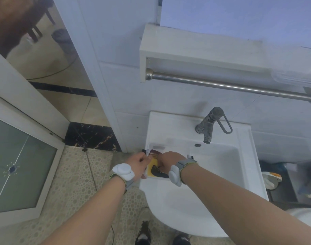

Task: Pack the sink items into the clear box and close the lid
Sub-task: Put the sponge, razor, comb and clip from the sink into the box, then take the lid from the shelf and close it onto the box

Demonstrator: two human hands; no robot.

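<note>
A clear box (155, 146) rests on the left rim of the white sink (213, 174). Inside it lie a dark red comb (155, 153), a yellow comb (153, 164) and a black comb (157, 171). My left hand (139, 164) grips the box's left edge, its thumb over the rim. My right hand (169, 160) lies on top of the box, fingers curled down over the combs; whether it holds one is hidden. A black latch (192, 157) shows at the box's right end. No lid can be made out.
A metal tap (210, 125) stands at the back of the sink. A towel bar (230, 86) and a white shelf (195, 48) hang on the wall above. A door (18, 138) stands at the left; clutter (273, 179) sits low at the right.
</note>
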